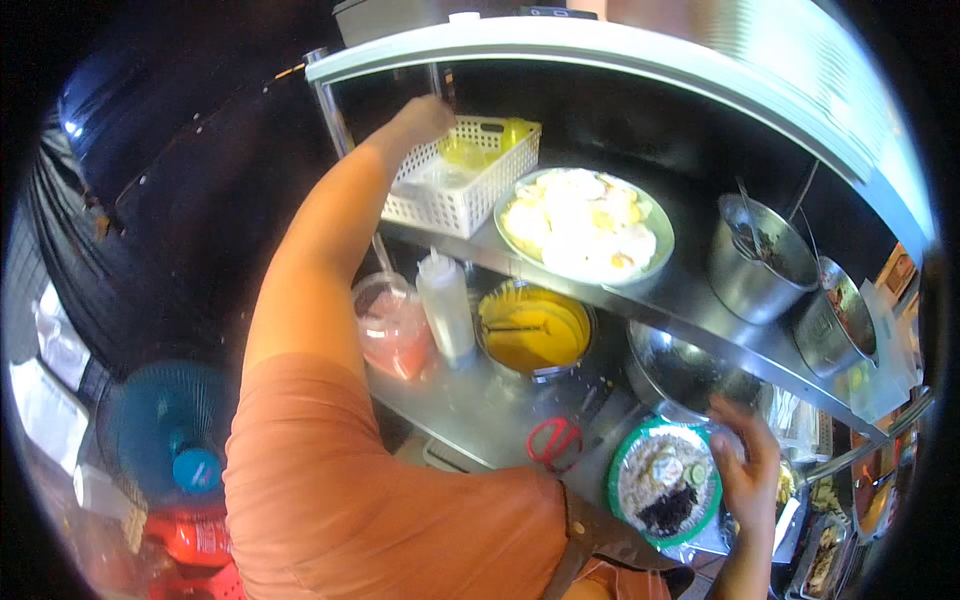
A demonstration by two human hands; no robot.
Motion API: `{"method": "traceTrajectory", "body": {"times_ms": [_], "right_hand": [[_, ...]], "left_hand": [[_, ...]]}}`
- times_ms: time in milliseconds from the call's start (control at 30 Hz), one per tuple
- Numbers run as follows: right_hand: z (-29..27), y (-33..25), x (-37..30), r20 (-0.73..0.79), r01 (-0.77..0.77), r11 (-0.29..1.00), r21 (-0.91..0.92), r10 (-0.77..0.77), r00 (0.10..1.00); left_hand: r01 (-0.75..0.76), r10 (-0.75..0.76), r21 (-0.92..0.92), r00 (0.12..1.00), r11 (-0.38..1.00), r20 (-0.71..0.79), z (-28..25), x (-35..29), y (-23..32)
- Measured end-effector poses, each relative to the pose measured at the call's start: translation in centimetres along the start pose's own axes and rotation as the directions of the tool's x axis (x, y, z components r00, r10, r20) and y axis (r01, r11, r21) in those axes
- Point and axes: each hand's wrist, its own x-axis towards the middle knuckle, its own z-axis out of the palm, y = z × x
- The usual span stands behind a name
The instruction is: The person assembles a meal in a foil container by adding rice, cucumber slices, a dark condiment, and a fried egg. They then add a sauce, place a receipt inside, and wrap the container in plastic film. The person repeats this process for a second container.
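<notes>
My left hand (pixel 426 118) reaches up over the back left corner of a white perforated plastic basket (pixel 462 212) on the upper steel shelf. Its fingers are blurred and partly hidden, so I cannot make out a grip. Inside the basket lie clear and yellowish plastic pieces (pixel 465 152). Low on the right, my right hand (pixel 748 462) is raised with fingers apart and holds nothing. Just left of it sits a green-rimmed plate (pixel 616 470) lined with clear plastic, bearing white rice (pixel 640 470), a dark shredded food (pixel 668 512) and cucumber slices (pixel 697 473).
A plate of fried eggs (pixel 580 225) and two metal pots (pixel 760 285) (pixel 838 325) share the upper shelf. Below stand a tub of pink sauce (pixel 393 335), a squeeze bottle (pixel 446 310), a bowl of yellow sauce (pixel 535 330), a steel bowl (pixel 680 370) and red-handled scissors (pixel 554 443).
</notes>
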Motion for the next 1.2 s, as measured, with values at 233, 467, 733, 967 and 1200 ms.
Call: {"method": "traceTrajectory", "body": {"times_ms": [233,467,733,967,1200], "right_hand": [[8.5,-2.1,3.4,-0.188,-0.092,0.995,0.042,0.098,0.977],[14.5,-7.2,10.3,-0.005,0.149,0.981,-0.127,-0.151,0.988],[18.5,-7.3,13.9,0.030,0.008,0.912,0.410,-0.022,0.999],[19.2,-9.6,18.9,-0.066,0.196,0.942,0.273,-0.185,0.980],[21.4,-13.1,30.7,-0.070,0.075,0.938,0.339,-0.055,0.996]], "left_hand": [[-0.290,0.201,0.161,0.886,0.943,0.418,5.8,7.3,-0.1],[-0.322,0.307,0.017,0.917,0.947,0.257,4.3,6.2,0.0],[-0.245,0.222,0.028,0.915,0.969,0.337,3.4,4.0,5.4],[-0.111,0.139,-0.109,0.944,0.988,0.300,0.2,2.0,3.7],[-0.044,0.092,-0.775,0.996,0.630,0.018,-4.3,-4.2,1.4]]}}
